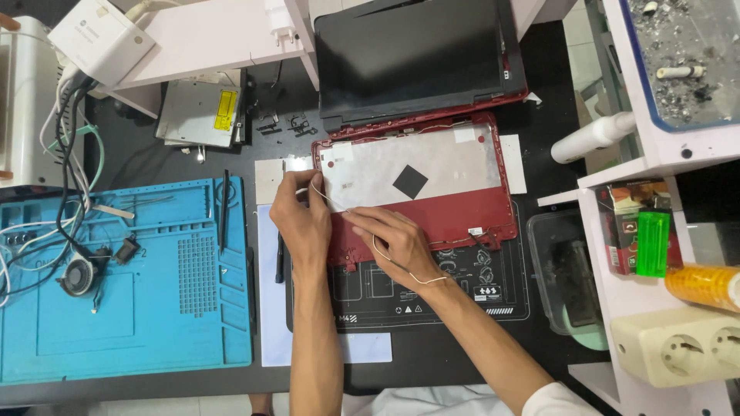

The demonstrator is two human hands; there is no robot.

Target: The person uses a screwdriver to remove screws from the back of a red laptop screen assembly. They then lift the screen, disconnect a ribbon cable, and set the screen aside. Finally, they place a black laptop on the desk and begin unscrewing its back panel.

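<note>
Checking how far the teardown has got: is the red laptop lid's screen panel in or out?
Out. The red lid lies face up showing its bare silvery inner lining, while the dark screen panel rests separately behind it.

Both bare forearms are rising from the bottom edge toward the middle of the frame, the right one slanting in from the lower right. The left hand [299, 218] is lying knuckles up, its fingers curled and pinching at their tips. The right hand [395, 245] is resting palm down just beside it, fingers stretching left.
</note>
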